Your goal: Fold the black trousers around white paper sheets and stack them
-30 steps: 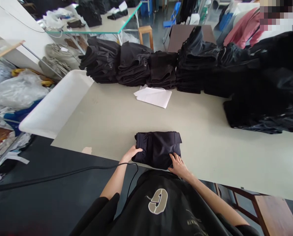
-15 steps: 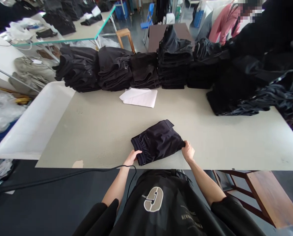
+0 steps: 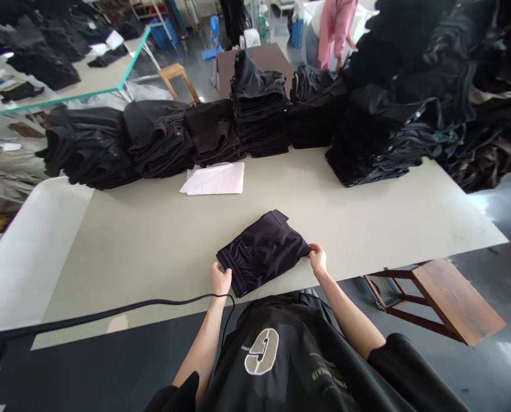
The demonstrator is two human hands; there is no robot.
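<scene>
A pair of folded black pants with a gathered elastic waistband lies slantwise near the front edge of the table. The waistband points to the lower left, and a flap sticks out at the top. Beside the waistband is my left hand, its thumb and fingers apart; the thumb is at the edge of the cloth and no grip on it shows. At the opposite end, my right hand pinches the right corner of the pants between thumb and fingers.
White paper sheets lie in front of a row of folded dark garment stacks. A taller dark pile stands at the right. A black cable crosses the front left. A wooden stool stands at the lower right; a person in pink is behind.
My left hand has come off the waistband and now lies just beside it. My right hand still pinches the corner. The view has turned to the right.
</scene>
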